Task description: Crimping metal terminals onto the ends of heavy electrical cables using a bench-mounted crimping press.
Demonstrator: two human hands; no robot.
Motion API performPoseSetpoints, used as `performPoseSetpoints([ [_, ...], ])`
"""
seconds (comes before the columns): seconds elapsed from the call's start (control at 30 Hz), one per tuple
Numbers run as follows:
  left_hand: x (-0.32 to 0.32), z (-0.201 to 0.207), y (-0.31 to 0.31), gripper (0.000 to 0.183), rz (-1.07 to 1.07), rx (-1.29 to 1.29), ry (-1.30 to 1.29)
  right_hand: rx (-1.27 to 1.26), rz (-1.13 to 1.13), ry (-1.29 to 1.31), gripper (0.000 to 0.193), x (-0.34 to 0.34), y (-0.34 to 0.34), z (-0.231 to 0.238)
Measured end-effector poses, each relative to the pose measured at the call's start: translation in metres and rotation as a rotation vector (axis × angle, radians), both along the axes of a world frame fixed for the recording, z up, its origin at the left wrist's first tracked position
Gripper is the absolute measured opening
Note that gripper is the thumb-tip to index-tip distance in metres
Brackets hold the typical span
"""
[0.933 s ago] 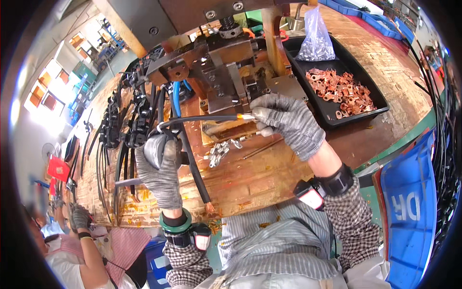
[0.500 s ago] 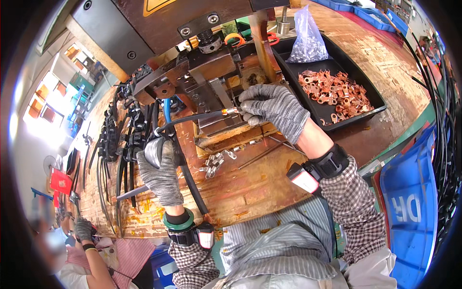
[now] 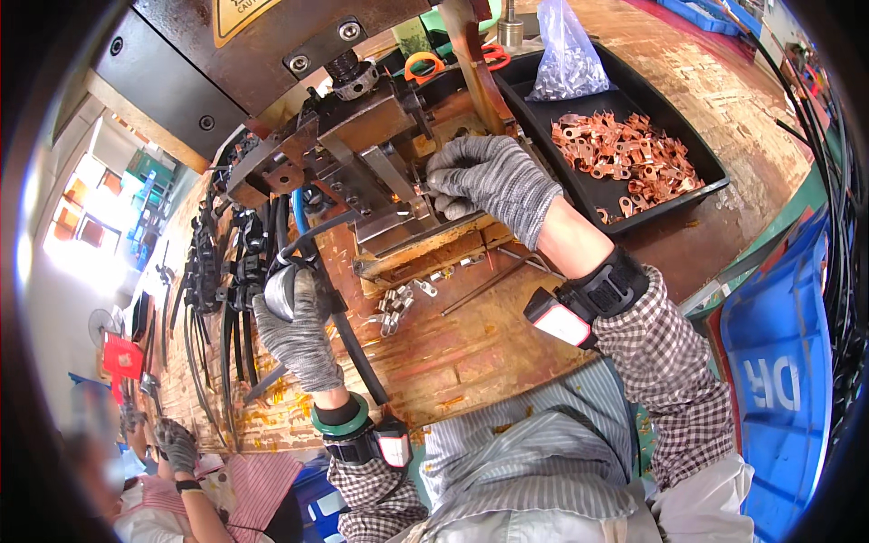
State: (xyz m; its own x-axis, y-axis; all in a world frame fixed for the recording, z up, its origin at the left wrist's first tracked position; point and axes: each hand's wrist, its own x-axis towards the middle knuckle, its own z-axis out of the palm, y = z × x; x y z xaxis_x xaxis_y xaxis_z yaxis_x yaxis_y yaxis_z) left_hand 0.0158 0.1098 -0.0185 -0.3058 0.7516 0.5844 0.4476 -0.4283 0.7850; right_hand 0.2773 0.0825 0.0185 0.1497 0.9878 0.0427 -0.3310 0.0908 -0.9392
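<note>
My left hand (image 3: 297,326), in a grey knit glove, is closed around a thick black cable (image 3: 355,355) that loops up toward the metal press tool (image 3: 380,172). My right hand (image 3: 493,181), also gloved, is pressed against the die of the press, its fingertips at the cable's end where it meets the tool. What the fingers pinch there is hidden by the glove. A few small silver terminals (image 3: 398,299) lie on the wooden bench just below the die.
A black tray (image 3: 665,213) of copper lugs (image 3: 625,158) and a clear bag (image 3: 563,56) of small parts sits at the right. Bundles of black cables (image 3: 217,281) lie at the left. A blue crate (image 3: 783,380) stands at the lower right. Another person's gloved hands (image 3: 172,443) work at the lower left.
My right hand has carried the cable end up from the bench into the press die. The left hand kept its grip on the cable. The view has shifted closer to the machine.
</note>
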Motion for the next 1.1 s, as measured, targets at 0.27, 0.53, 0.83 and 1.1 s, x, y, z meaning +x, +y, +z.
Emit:
performPoseSetpoints([
  [0.27,-0.006,0.000,-0.002,0.039,-0.049,-0.004,-0.033,0.013,0.036,-0.178,0.011,0.000,0.000,0.000],
  [0.53,-0.001,0.000,0.000,0.039,-0.016,-0.022,-0.040,0.219,-0.336,-0.593,0.016,0.007,-0.015,-0.007],
  [0.83,0.004,0.010,-0.011,0.069,-0.049,-0.157,-0.083,0.079,-0.303,-0.242,0.010,0.006,-0.098,-0.024],
  [1.1,-0.012,0.018,-0.029,0.049,-0.076,-0.020,-0.034,0.004,-0.242,-0.152,0.010,0.000,-0.138,-0.036],
])
